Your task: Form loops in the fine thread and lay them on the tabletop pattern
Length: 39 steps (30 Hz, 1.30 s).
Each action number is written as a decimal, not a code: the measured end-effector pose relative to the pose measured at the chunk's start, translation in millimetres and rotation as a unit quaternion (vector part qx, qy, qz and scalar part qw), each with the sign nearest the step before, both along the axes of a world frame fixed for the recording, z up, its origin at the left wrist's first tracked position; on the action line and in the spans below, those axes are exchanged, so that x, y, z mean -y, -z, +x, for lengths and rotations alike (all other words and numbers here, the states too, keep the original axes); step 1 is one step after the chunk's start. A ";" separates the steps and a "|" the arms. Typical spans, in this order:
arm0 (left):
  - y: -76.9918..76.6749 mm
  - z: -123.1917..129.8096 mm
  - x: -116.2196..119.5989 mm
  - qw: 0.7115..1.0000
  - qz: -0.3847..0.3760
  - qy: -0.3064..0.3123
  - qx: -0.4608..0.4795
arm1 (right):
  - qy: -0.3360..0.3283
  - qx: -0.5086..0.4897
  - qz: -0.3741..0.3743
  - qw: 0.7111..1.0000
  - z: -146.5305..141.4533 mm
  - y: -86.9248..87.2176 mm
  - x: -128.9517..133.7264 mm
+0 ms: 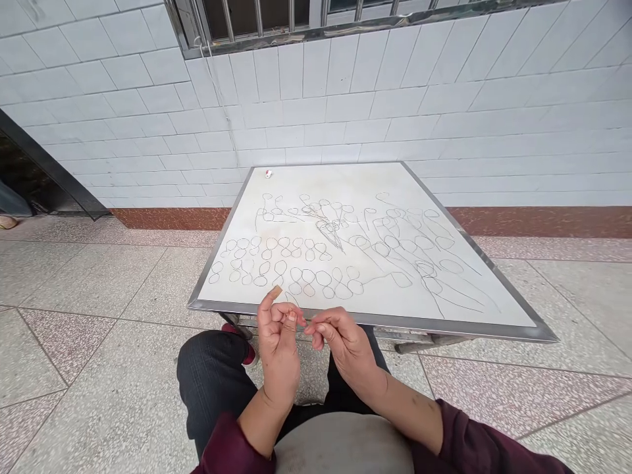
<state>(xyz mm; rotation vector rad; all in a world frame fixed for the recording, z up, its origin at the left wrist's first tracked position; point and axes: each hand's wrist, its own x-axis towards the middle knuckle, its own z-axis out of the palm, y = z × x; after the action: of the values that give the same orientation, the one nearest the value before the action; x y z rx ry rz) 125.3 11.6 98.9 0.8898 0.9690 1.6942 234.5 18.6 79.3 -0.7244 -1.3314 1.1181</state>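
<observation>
My left hand (281,352) is raised just past the table's near edge, thumb pressed to its bent fingers; a tan wrapping covers the tip of one raised finger. Beside it, my right hand (348,349) pinches with thumb and forefinger, its fingertips almost meeting those of the left. Whatever lies between the fingertips is too fine to make out. Thin dark wire-like loops (309,275) are spread over the white tabletop (340,181). Those on the left form rows of paired rings, while several at the right have long loose tails (464,299). A tangled bunch (330,226) lies mid-table.
A small white-and-red item (268,174) sits at the table's far left corner. The grey metal rim (375,321) borders the tabletop. Behind stands a white tiled wall (316,125) with a barred window (291,16). My knees are under the near edge, above a speckled floor (113,388).
</observation>
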 end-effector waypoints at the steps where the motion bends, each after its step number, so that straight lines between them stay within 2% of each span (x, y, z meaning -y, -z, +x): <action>1: 0.1 0.5 0.9 1.000 0.001 0.003 -0.007 | 0.004 0.017 0.009 1.000 0.7 -2.7 1.1; 9: 1.2 3.8 7.9 0.997 0.007 -0.007 -0.082 | -0.028 0.204 0.032 0.978 9.8 -26.9 2.1; 14: -1.5 3.7 8.2 0.993 -0.011 -0.003 -0.121 | 0.001 0.198 -0.005 0.980 12.4 -28.2 -0.4; 20: 0.7 -0.7 5.0 0.986 -0.021 -0.013 -0.166 | 0.042 0.298 0.073 0.951 12.0 -28.1 1.2; 23: 5.5 -3.4 5.5 0.976 -0.019 -0.022 -0.216 | 0.038 0.324 0.086 0.941 11.9 -31.3 1.1; 30: 12.3 -5.4 8.9 0.955 0.023 -0.029 -0.294 | 0.011 0.312 0.017 0.950 14.0 -36.0 0.0; 35: 11.4 -6.2 8.3 0.954 0.065 -0.035 -0.291 | 0.021 0.338 0.032 0.940 15.7 -36.1 -0.5; 39: 15.5 -7.2 6.8 0.941 0.090 -0.031 -0.325 | 0.023 0.354 0.002 0.935 17.1 -40.4 0.1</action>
<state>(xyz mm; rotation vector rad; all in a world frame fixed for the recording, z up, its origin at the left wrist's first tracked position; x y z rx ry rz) 118.1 4.8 83.4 1.6171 1.2901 1.5793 251.6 18.4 119.7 -1.2182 -1.8985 0.8367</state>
